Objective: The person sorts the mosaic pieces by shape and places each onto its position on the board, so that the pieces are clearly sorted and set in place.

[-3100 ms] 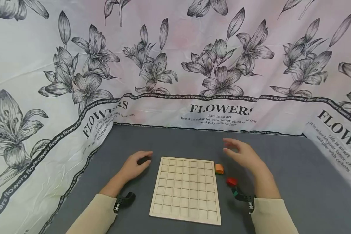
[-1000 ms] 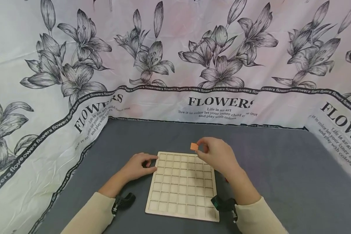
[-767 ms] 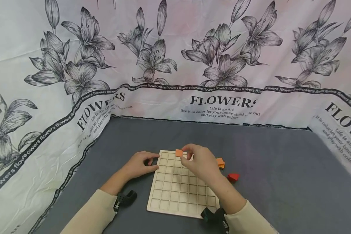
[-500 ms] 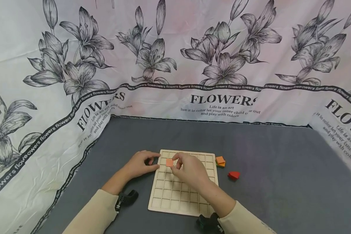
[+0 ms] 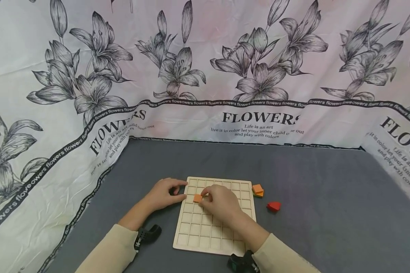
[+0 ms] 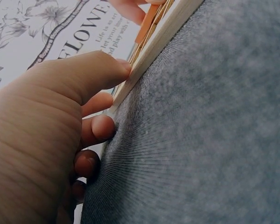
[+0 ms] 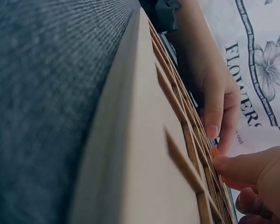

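In the head view, a square orange tile [image 5: 197, 198] is low over or on the pale wooden grid board [image 5: 212, 240], in its left part toward the back. My right hand [image 5: 222, 203] pinches the tile's right side between thumb and index finger. Whether the tile sits fully in a cell cannot be told. My left hand [image 5: 162, 194] lies at the board's left edge, its thumb and index fingertips touching it. In the left wrist view, the thumb [image 6: 105, 70] rests against the board's rim, the other fingers loosely bent.
Right of the board lies a small stack of orange pieces [image 5: 258, 190] with a sliver of green under it. A red piece [image 5: 274, 206] lies nearer to me. Dark grey cloth [image 5: 314, 212] covers the table; a flower-printed curtain [image 5: 177, 125] stands behind.
My right hand has carried the orange tile from beyond the board's back edge leftward, then toward me and down to the grid. Earlier, my left hand came to the board's left edge and has stayed.
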Demonstrator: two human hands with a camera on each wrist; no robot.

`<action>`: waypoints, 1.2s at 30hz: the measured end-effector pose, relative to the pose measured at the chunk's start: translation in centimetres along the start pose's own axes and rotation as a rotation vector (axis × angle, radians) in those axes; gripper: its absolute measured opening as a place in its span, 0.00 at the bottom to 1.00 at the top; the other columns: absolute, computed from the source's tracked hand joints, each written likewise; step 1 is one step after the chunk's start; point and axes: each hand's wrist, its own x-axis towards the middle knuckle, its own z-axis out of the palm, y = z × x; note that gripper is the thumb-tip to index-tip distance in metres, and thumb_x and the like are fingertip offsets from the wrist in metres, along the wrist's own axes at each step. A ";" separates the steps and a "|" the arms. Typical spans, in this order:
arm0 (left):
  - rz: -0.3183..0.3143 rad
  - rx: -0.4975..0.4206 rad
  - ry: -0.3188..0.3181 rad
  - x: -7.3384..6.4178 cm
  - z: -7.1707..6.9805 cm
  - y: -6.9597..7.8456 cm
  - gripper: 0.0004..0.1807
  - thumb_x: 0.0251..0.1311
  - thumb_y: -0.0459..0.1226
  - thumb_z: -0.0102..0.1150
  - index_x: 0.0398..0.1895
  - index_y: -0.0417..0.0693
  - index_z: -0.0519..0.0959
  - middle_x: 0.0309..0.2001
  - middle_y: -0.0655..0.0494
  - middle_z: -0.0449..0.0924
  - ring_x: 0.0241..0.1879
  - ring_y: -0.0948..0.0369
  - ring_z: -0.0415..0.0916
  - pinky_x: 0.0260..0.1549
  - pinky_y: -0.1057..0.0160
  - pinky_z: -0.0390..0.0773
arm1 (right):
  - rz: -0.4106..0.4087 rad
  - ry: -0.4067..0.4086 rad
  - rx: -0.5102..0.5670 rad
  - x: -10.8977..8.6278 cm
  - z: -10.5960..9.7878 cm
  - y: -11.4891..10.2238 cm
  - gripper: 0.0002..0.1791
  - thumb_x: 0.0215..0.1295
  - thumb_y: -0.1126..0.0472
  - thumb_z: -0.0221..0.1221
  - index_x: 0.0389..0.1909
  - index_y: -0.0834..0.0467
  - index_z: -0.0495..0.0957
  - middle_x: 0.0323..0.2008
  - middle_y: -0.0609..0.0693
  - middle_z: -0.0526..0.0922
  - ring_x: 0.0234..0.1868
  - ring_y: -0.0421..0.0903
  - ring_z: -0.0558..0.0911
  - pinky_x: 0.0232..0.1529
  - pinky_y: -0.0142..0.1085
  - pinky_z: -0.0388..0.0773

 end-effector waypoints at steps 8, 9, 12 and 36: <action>-0.010 -0.011 0.003 0.0 0.1 0.1 0.22 0.65 0.45 0.70 0.60 0.47 0.84 0.23 0.70 0.67 0.26 0.68 0.64 0.39 0.58 0.68 | -0.048 -0.025 -0.091 0.0 0.1 0.3 0.13 0.67 0.52 0.68 0.50 0.49 0.90 0.24 0.38 0.74 0.22 0.36 0.69 0.20 0.33 0.68; -0.009 -0.013 0.003 0.0 0.0 0.2 0.22 0.65 0.44 0.70 0.60 0.47 0.84 0.23 0.70 0.67 0.26 0.69 0.64 0.39 0.58 0.68 | -0.048 -0.026 -0.101 0.0 0.1 0.2 0.13 0.67 0.52 0.68 0.50 0.48 0.90 0.24 0.39 0.75 0.22 0.36 0.68 0.20 0.33 0.67; -0.006 -0.019 0.006 0.1 0.0 0.3 0.22 0.65 0.44 0.69 0.60 0.46 0.83 0.23 0.69 0.67 0.25 0.69 0.63 0.38 0.58 0.68 | -0.043 -0.015 -0.141 -0.1 -0.1 0.1 0.14 0.67 0.52 0.68 0.52 0.48 0.90 0.25 0.41 0.77 0.21 0.37 0.67 0.18 0.33 0.66; 0.000 -0.017 0.015 0.0 0.1 0.2 0.22 0.65 0.43 0.69 0.60 0.46 0.83 0.23 0.69 0.67 0.24 0.68 0.63 0.39 0.57 0.68 | -0.111 -0.016 -0.268 -0.2 -2.8 -0.2 0.12 0.69 0.57 0.68 0.52 0.48 0.89 0.32 0.46 0.78 0.23 0.38 0.69 0.22 0.32 0.68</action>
